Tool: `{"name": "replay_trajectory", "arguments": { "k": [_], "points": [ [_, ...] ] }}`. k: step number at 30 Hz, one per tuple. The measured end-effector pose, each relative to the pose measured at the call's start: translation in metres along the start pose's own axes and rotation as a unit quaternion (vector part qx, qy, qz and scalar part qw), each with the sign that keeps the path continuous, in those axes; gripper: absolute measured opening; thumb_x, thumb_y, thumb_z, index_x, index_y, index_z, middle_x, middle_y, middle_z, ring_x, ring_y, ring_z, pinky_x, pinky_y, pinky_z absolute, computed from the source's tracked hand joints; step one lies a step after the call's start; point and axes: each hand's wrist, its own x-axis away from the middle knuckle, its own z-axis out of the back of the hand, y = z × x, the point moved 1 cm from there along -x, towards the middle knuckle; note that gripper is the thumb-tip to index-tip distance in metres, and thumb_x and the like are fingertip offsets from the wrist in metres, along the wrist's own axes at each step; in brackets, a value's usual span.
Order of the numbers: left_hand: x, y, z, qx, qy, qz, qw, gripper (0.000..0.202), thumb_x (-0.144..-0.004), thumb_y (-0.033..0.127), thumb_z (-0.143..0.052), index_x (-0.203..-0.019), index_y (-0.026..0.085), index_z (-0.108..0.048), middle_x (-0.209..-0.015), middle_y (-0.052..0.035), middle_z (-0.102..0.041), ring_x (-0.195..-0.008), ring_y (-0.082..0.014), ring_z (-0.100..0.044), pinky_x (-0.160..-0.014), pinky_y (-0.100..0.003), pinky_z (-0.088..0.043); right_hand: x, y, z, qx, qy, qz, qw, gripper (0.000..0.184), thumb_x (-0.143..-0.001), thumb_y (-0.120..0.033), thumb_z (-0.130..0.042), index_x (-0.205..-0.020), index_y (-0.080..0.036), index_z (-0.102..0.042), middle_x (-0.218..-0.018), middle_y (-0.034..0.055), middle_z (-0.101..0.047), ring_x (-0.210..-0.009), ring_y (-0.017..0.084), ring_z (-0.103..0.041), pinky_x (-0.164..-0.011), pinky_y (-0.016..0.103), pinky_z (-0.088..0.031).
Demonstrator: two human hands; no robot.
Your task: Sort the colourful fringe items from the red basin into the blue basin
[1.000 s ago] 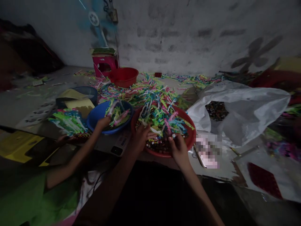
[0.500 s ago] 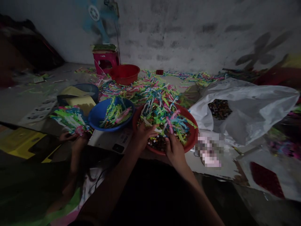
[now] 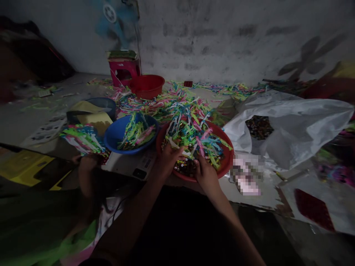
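Note:
Both hands work over a red basin [image 3: 229,162] that holds dark, shiny beads [image 3: 184,168] and a heap of green, white, blue and pink ribbon strips [image 3: 205,138]. My left hand [image 3: 169,158] is at the basin's left front, fingers closed around a pale ribbon strip [image 3: 174,144]. Across from it, my right hand [image 3: 206,170] has thumb and fingers pinched together at the front of the heap, below a pink strip. Whatever lies between those fingertips is too small and dark to make out.
A blue bowl [image 3: 111,142] with more strips stands to the left, a phone [image 3: 140,173] in front of it. Further left, a co-worker's hand [image 3: 87,162] is by a bundle of strips [image 3: 83,139]. A white plastic bag [image 3: 291,147] of beads sits right; a red basin [image 3: 148,87] stands behind.
My hands stay almost in place, with the right fingertips shifting slightly. At the left, the co-worker's hands have drawn down a little from the front of the strip bundle.

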Motion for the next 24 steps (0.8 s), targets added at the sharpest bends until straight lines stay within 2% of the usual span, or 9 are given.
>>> {"name": "replay_trajectory", "arguments": {
  "k": [3,7,10,12,15,17,20,22,24],
  "points": [
    [0.0,-0.001,0.002,-0.014,-0.014,-0.006,1.0,0.057,-0.067,0.036,-0.072,-0.115,0.017,-0.049,-0.097,-0.0089,-0.07,-0.086,-0.0232,-0.067,-0.067,-0.033,-0.056,-0.001,0.001,0.001,-0.001,-0.037,0.007,0.999,0.034,-0.094,-0.037,-0.031,-0.104,-0.018,-0.056,-0.086,0.0105,-0.065,-0.079,0.024,-0.061,-0.067,0.034,-0.045],
    [0.003,-0.004,0.004,-0.056,-0.077,-0.013,0.995,0.043,-0.072,0.04,-0.068,-0.106,0.015,-0.06,-0.098,-0.0089,-0.07,-0.094,-0.0237,-0.065,-0.083,-0.037,-0.052,-0.002,0.001,0.008,-0.152,-0.104,0.011,0.983,0.03,-0.092,-0.044,-0.038,-0.087,-0.021,-0.056,-0.072,0.0024,-0.063,-0.067,0.017,-0.058,-0.062,0.029,-0.044],
    [0.009,-0.005,0.004,-0.084,-0.082,-0.026,0.993,0.037,-0.074,0.041,-0.065,-0.1,0.014,-0.064,-0.1,-0.0091,-0.07,-0.1,-0.0238,-0.062,-0.09,-0.038,-0.047,-0.003,-0.001,0.013,-0.236,-0.11,0.004,0.966,0.036,-0.09,-0.048,-0.042,-0.069,-0.02,-0.054,-0.06,0.0,-0.058,-0.057,0.014,-0.053,-0.056,0.026,-0.042],
    [0.013,-0.001,0.005,-0.088,-0.088,-0.022,0.992,0.038,-0.075,0.041,-0.065,-0.102,0.015,-0.064,-0.097,-0.0088,-0.07,-0.098,-0.0235,-0.063,-0.09,-0.038,-0.047,-0.004,-0.001,0.015,-0.26,-0.13,-0.004,0.957,0.038,-0.088,-0.049,-0.045,-0.069,-0.019,-0.058,-0.063,0.0011,-0.061,-0.057,0.014,-0.053,-0.055,0.026,-0.042],
    [0.009,0.014,0.014,-0.094,-0.067,-0.047,0.992,0.043,-0.076,0.041,-0.063,-0.11,0.016,-0.059,-0.093,-0.0079,-0.07,-0.091,-0.0224,-0.064,-0.085,-0.036,-0.049,-0.007,0.001,0.014,-0.236,-0.14,-0.011,0.961,0.038,-0.087,-0.051,-0.047,-0.087,-0.019,-0.066,-0.081,0.0037,-0.069,-0.066,0.016,-0.06,-0.06,0.027,-0.045],
    [-0.003,0.031,0.029,-0.131,-0.008,-0.108,0.985,0.045,-0.079,0.043,-0.059,-0.115,0.017,-0.056,-0.092,-0.0069,-0.07,-0.088,-0.0211,-0.064,-0.081,-0.033,-0.05,-0.009,0.001,0.012,-0.146,-0.131,0.003,0.98,0.035,-0.086,-0.048,-0.049,-0.092,-0.019,-0.067,-0.084,0.0053,-0.069,-0.071,0.018,-0.061,-0.064,0.028,-0.045],
    [-0.031,0.058,0.06,-0.267,0.077,-0.2,0.939,0.043,-0.084,0.042,-0.051,-0.117,0.016,-0.055,-0.091,-0.006,-0.069,-0.083,-0.0182,-0.063,-0.076,-0.029,-0.048,-0.01,-0.006,0.008,0.037,-0.145,0.039,0.988,0.032,-0.089,-0.04,-0.048,-0.083,-0.018,-0.07,-0.078,0.0091,-0.069,-0.072,0.022,-0.062,-0.067,0.033,-0.044],
    [-0.05,0.072,0.08,-0.378,0.115,-0.212,0.894,0.041,-0.087,0.039,-0.046,-0.12,0.015,-0.054,-0.088,-0.0065,-0.069,-0.079,-0.018,-0.063,-0.074,-0.028,-0.047,-0.008,-0.012,0.006,0.118,-0.156,0.056,0.979,0.035,-0.091,-0.038,-0.044,-0.08,-0.018,-0.071,-0.079,0.0115,-0.07,-0.077,0.025,-0.063,-0.071,0.035,-0.044],
    [-0.064,0.08,0.094,-0.492,0.151,-0.199,0.834,0.044,-0.088,0.035,-0.043,-0.126,0.015,-0.05,-0.089,-0.0081,-0.069,-0.083,-0.0207,-0.063,-0.076,-0.029,-0.045,-0.006,-0.016,0.006,0.135,-0.164,0.07,0.975,0.038,-0.092,-0.038,-0.041,-0.078,-0.019,-0.071,-0.081,0.0116,-0.07,-0.08,0.025,-0.063,-0.072,0.035,-0.043]
  ]
}}
